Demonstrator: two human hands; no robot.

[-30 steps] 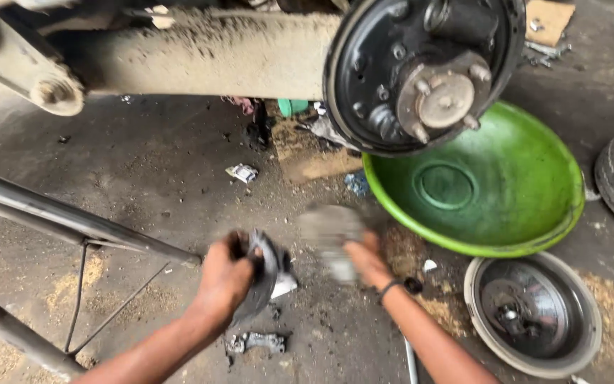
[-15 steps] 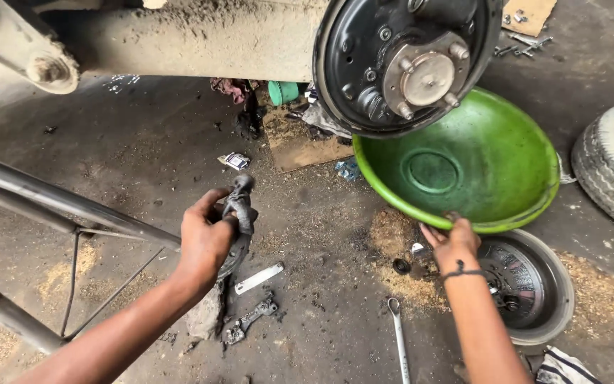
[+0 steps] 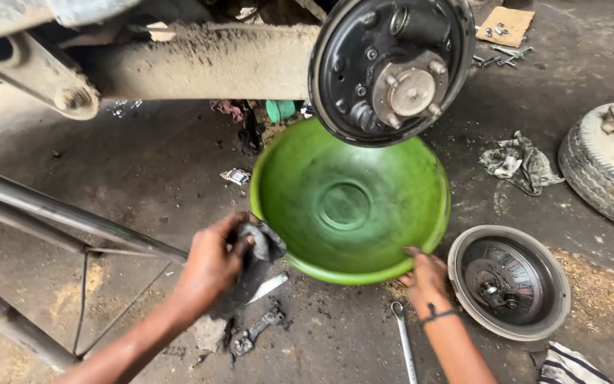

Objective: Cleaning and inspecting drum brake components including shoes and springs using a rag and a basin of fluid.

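At the lower centre of the frame, the right hand (image 3: 424, 276) gripped the near rim of a wide, round green plastic basin (image 3: 349, 203), which sat tilted under the black brake backing plate (image 3: 390, 67) at the top. Left of centre, the left hand (image 3: 211, 267) was closed around a dark, greasy rag-wrapped part (image 3: 257, 259), touching the basin's left edge. A rusty brake drum (image 3: 509, 281) lay on the floor at the lower right.

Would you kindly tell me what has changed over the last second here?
The right hand has gripped the green basin by its rim and dragged it left, under the brake backing plate. The left hand keeps its grip on the dark brake part. The brake drum, spanner and tyre lie as before.
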